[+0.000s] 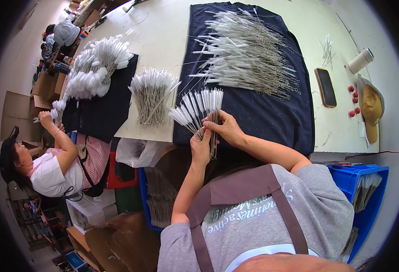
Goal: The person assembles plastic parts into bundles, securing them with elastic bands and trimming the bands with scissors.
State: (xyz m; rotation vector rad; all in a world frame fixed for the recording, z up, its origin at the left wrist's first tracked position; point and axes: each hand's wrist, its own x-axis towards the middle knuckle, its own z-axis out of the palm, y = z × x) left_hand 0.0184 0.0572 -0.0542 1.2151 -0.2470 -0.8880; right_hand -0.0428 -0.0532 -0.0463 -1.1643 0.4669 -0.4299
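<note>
A fanned bunch of thin wire brushes point(198, 106) with white bristle heads is held between my two hands, just over the near edge of the dark cloth. My left hand point(201, 144) is closed round the wire stems from below, left of centre. At the right side of the bunch, my right hand point(228, 128) pinches stems, its thumb reaching across toward the left fingers. The bristle heads point away from me and the wire ends hang down below my fingers. Beyond my hands lies a large heap of the same brushes point(249, 54) on the dark cloth point(272, 119).
A smaller brush pile point(152, 95) lies left on the pale table point(158, 132). Further left, a co-worker point(56, 165) handles brushes beside another heap point(97, 68). At right are a phone point(326, 87), red balls point(351, 113), a white cylinder point(360, 60), a cap point(371, 109) and a blue crate point(365, 170).
</note>
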